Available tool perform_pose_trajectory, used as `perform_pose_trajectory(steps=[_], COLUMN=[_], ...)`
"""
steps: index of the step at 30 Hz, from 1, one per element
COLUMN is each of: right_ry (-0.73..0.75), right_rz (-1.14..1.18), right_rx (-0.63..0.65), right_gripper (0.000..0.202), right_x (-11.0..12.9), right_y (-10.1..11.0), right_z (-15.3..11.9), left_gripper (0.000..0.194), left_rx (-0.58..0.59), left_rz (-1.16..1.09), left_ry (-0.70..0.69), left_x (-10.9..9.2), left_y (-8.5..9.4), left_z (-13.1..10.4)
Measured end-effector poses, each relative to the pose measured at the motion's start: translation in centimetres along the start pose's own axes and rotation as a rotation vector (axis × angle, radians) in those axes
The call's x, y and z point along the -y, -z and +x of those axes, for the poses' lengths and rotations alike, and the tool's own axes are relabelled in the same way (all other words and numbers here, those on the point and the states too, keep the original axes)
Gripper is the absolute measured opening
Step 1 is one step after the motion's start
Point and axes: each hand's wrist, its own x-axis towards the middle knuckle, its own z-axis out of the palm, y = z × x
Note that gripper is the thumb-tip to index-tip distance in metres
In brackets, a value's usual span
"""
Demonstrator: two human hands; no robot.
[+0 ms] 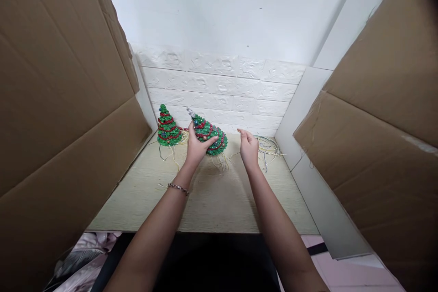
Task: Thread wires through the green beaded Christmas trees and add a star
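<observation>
My left hand [195, 147] is clamped on the tilted green beaded cone tree with red garlands [209, 136], its tip leaning up-left. My right hand [249, 148] hovers open just right of it above the pale counter [212, 200].

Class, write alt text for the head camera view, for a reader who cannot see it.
A left hand grips a tilted green beaded tree over a pale table; the open right hand hovers beside it. A second tree stands upright at left, with loose wires at right.

The left hand [195, 148] gripped a tilted green beaded tree [209, 135]; the right hand [248, 149] hovered open just right of it. A second tree [167, 127] stood upright at far left, loose wires [269, 146] at far right.
</observation>
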Motion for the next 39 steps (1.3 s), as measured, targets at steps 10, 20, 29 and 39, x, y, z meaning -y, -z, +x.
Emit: perform_pose_trajectory(steps=[10,20,29,39], right_ry=[0.381,0.426,0.591,0.712], right_rz=[-0.145,-0.144,-0.200,-0.290], right_rx=[-0.075,-0.121,-0.107,-0.122], right_gripper=[0.020,0.023,0.020,0.018], right_x=[1.7,1.3,1.5,1.3], right_y=[-0.7,-1.5,-2.4,-2.9], right_z=[-1.8,-2.7,-3.3,-3.3], left_gripper=[0.087,0.087,0.088,0.082], left_rx=[-0.045,-0.007,0.017,0.099], left_rz=[0.117,0.165,0.219,0.256], left_ry=[-0.052,-0.063,-0.044,-0.066], left_x=[0.2,0.4,0.7,0.9], left_y=[-0.2,-0.5,-0.4,-0.5], left_z=[0.1,-0.1,-0.3,-0.5])
